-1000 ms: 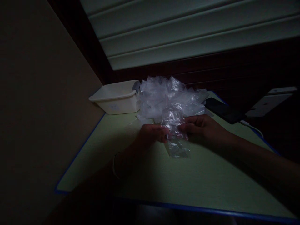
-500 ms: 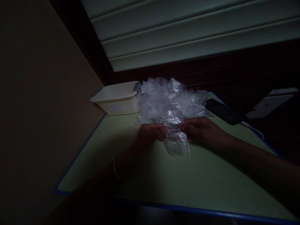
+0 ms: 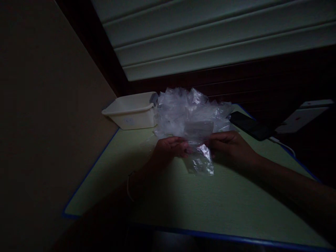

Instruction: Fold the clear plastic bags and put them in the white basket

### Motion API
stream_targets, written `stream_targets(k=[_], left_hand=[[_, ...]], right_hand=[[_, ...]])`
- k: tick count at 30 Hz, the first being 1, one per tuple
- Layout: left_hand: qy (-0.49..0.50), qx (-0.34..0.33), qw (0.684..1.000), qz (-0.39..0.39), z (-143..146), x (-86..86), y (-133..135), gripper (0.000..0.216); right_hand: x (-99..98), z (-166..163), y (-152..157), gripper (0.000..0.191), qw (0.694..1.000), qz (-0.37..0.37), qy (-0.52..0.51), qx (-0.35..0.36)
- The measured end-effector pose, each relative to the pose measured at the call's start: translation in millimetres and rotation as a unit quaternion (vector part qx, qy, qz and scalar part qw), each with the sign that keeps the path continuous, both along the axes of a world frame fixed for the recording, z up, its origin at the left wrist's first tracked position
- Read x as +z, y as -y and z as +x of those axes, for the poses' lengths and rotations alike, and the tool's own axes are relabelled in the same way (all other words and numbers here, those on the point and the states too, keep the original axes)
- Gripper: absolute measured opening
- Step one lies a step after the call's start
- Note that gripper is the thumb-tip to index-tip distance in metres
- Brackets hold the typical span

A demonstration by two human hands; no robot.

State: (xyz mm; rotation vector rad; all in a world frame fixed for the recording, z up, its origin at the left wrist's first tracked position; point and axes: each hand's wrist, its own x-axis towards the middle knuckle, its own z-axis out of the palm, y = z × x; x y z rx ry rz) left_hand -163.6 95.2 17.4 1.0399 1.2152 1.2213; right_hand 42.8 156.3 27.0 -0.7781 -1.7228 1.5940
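A small clear plastic bag [image 3: 199, 159] hangs between both my hands over the pale green table [image 3: 215, 206]. My left hand [image 3: 168, 150] pinches its left side with fingers closed. My right hand [image 3: 228, 148] pinches its right side, fingers curled. The bag's upper part is folded back flat toward the far side. Just behind my hands lies a big heap of clear plastic bags [image 3: 189, 108].
A white plastic tub [image 3: 131, 112] stands at the back left against the wall. A dark phone [image 3: 249, 126] with a white cable lies at the back right. A white device [image 3: 301, 117] sits off the table's right edge. The room is dim.
The bag's top half, which stood crumpled upright between my hands, now lies folded back and flatter. Both hands stayed in about the same place.
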Motion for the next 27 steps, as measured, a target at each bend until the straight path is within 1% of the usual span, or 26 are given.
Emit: stream_targets(k=[5, 9, 10, 14, 18, 23, 27], left_hand=[[0.034, 0.008, 0.999, -0.016, 4, 0.2, 1, 0.033], [0.027, 0.027, 0.999, -0.016, 3, 0.3, 0, 0.036], [0.026, 0.032, 0.999, -0.012, 2, -0.2, -1, 0.036], [0.032, 0.043, 0.998, 0.018, 0, -3.0, -3, 0.031], [0.036, 0.039, 0.998, 0.035, 0, -2.2, -2, 0.027], [0.002, 0.033, 0.998, 0.048, -1, -0.6, 0, 0.014], [-0.020, 0.024, 0.998, 0.052, -3, -3.3, -1, 0.012]], right_hand=[[0.1, 0, 1, 0.025, 1.000, -0.002, -0.001, -0.015], [-4.8, -1, 0, 0.014, 0.999, -0.031, -0.025, -0.024], [-5.3, 0, -1, 0.013, 0.999, -0.035, -0.034, -0.022], [-3.6, 1, -2, 0.014, 0.998, -0.032, -0.054, -0.006], [-4.0, 2, -4, 0.011, 0.998, -0.037, -0.044, -0.008], [-9.1, 2, -4, 0.011, 0.999, -0.036, -0.032, -0.022], [-9.9, 2, -3, 0.012, 0.998, -0.035, -0.040, -0.016]])
